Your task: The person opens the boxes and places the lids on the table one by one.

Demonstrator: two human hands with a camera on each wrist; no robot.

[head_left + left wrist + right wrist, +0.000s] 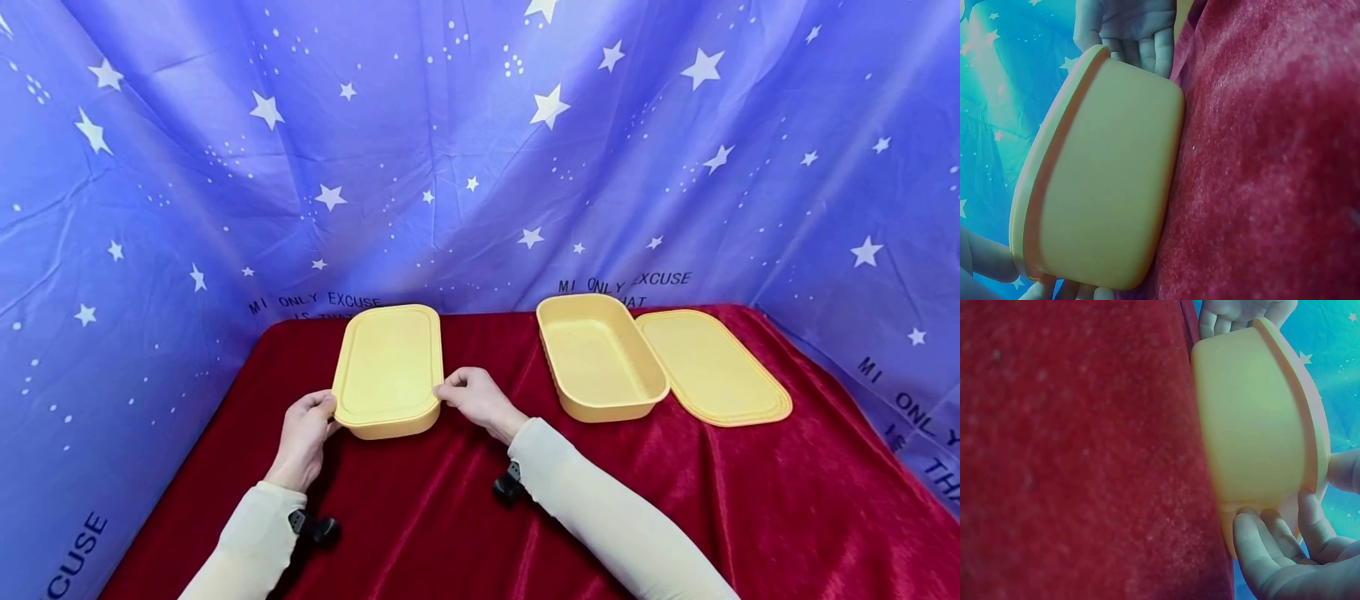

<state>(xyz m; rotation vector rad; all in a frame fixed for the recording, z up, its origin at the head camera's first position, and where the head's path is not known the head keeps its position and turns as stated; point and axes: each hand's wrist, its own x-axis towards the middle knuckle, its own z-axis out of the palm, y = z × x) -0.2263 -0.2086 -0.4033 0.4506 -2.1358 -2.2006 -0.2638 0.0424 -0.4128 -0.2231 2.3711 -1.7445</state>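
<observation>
At the left of the head view, a yellow rectangular food container (397, 427) with rounded corners stands on the cloth, its flat yellow lid (390, 358) on top. My left hand (303, 429) pinches the lid's edge at the near left corner, thumb above and fingertips against the side below. At the near right corner, my right hand (480, 400) pinches the rim likewise; the right wrist view shows its thumb (1344, 472) on top and curled fingers under the rim. The container's end wall (1104, 169) fills the left wrist view. What is inside is hidden.
To the right stands a second yellow container (600, 354), uncovered, with nothing visible inside. Against its right side lies another flat yellow lid (716, 367). Dark red velvet cloth (450, 517) covers the table, and a blue star-printed curtain (480, 125) hangs behind.
</observation>
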